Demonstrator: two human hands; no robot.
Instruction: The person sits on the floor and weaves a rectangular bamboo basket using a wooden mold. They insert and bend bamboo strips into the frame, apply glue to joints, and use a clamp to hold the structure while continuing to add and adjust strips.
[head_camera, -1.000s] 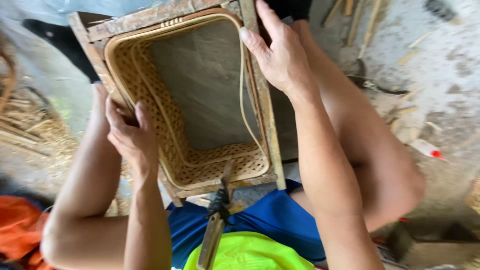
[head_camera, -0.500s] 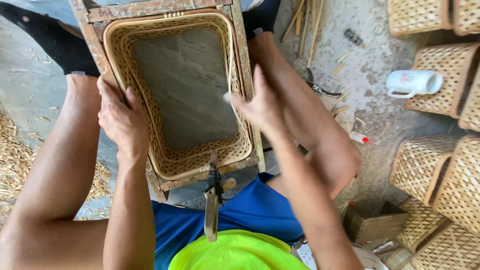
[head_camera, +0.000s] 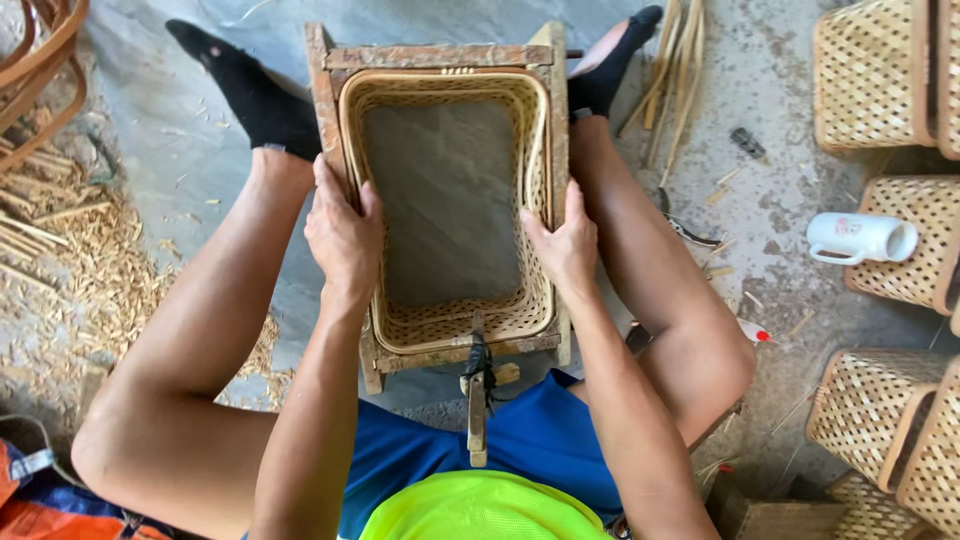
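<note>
Item: woven basket shell (head_camera: 450, 330), rectangular, pale cane, seated inside a worn wooden frame (head_camera: 435, 55) on the concrete floor (head_camera: 180, 150), between the seated person's outstretched legs.

Condition: side walls woven all round and a smooth rim strip runs the top edge. No bottom is fitted; bare floor shows through the middle. A clamp (head_camera: 477, 385) pinches rim to frame at the near edge. By my reckoning the walls are done and the base and final rim binding remain.

Left hand (head_camera: 343, 235): wrapped over the frame's left rail, fingers curled down onto rail and basket rim, gripping.

Right hand (head_camera: 565, 245): pressed on the right rail, fingers closed round its edge and the rim, gripping.

Surroundings: several woven baskets (head_camera: 870, 75), apparently finished, at the right edge of the floor; a white mug (head_camera: 860, 238) on its side just beside them; cane strips (head_camera: 675, 60) near the far right foot; shavings and straw (head_camera: 70, 260) along the left edge.
</note>
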